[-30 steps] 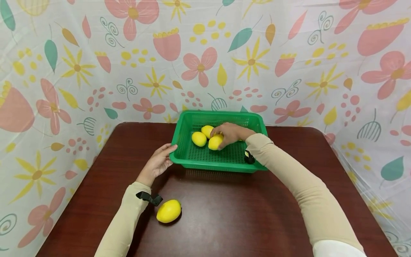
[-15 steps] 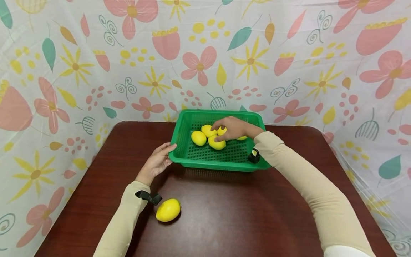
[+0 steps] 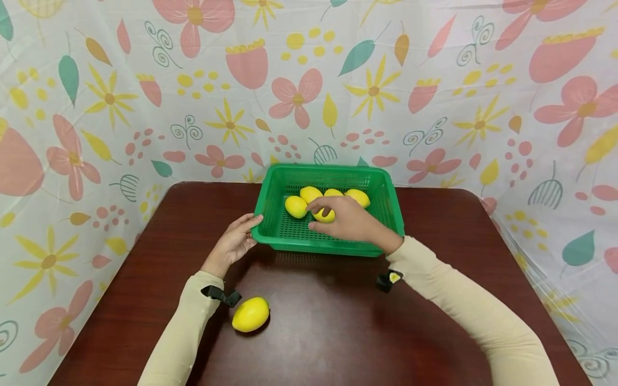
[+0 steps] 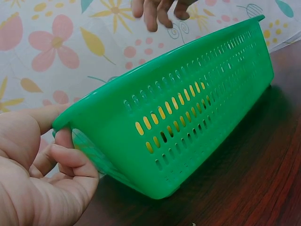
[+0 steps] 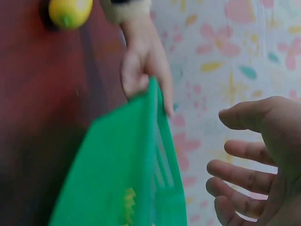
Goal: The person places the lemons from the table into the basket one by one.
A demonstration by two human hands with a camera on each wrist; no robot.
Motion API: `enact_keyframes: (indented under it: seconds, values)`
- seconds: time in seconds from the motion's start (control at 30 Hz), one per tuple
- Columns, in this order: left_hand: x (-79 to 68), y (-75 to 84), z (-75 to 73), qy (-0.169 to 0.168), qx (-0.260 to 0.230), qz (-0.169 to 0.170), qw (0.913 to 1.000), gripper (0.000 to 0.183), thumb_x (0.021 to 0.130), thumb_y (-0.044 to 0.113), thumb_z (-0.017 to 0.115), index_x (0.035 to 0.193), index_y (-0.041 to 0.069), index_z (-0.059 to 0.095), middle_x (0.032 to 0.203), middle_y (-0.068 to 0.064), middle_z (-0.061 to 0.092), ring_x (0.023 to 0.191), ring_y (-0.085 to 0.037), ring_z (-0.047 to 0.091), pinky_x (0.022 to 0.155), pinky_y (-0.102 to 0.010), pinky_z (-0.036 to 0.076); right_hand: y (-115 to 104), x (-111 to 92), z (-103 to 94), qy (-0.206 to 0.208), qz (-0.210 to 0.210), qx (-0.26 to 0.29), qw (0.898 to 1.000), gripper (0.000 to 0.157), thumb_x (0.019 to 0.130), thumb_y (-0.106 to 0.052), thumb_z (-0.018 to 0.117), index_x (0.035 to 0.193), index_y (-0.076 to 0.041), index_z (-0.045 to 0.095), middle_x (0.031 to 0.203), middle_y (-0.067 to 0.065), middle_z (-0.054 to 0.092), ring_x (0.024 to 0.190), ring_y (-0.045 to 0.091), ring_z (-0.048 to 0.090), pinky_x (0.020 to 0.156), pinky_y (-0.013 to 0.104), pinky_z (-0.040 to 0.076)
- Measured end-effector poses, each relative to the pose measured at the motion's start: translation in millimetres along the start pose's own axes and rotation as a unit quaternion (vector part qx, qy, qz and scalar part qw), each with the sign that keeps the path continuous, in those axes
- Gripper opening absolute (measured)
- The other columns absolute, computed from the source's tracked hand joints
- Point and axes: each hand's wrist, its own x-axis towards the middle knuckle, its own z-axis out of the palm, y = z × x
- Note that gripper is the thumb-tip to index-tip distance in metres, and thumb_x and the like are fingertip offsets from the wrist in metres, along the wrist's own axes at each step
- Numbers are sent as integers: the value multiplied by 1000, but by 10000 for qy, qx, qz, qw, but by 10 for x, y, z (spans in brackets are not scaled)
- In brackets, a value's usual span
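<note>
A green slotted plastic basket stands toward the back of the table with several yellow lemons inside. My left hand grips its left rim; in the left wrist view the thumb lies over the rim and the fingers curl beneath. My right hand hovers above the basket's front part, and in the head view it overlaps some lemons. Its fingers are spread and hold nothing, as the right wrist view shows the fingers apart from the basket. One more lemon lies on the table beside my left forearm.
The dark reddish-brown table spreads out in front of the basket. A white curtain with printed flowers and leaves hangs behind the table and along its sides.
My right hand has let go of a lemon in the basket and drawn back toward the basket's front, fingers apart. The left hand has kept its grip on the rim.
</note>
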Motion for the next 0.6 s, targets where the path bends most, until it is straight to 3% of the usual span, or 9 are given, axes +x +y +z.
enact_keyframes:
  seconds: [0.1,0.3,0.4,0.6]
  values:
    - [-2,4,1,3,6,-3,10000,10,107,20,57,114,13,54,87,2,62,61,-3,53,50,-13,37,-144,-115,127,35,-126,54,9999,35,92,-33,79,122,-16,71,117,-4,72,97,15,67,83,34,56]
    - [-4,3,-10,-18,-28,54,10000,8,107,19,57,112,13,54,84,3,62,62,-3,55,50,-13,37,-368,-275,428,10,-227,129,9997,40,91,-37,79,122,-13,72,117,0,73,100,19,68,86,40,57]
    - [-4,-1,-3,-17,-45,54,10000,7,107,19,57,111,14,55,85,3,63,62,-3,55,50,-13,37,-452,-332,611,-19,-337,27,9994,42,90,-41,78,122,-14,72,114,-3,73,100,14,66,85,34,56]
    - [-7,-3,7,-47,-14,24,10000,9,107,19,58,113,13,55,86,2,63,62,-2,55,50,-12,37,-598,-405,966,-449,-418,39,9981,47,89,-46,79,125,-17,72,116,-6,72,103,12,63,87,32,53]
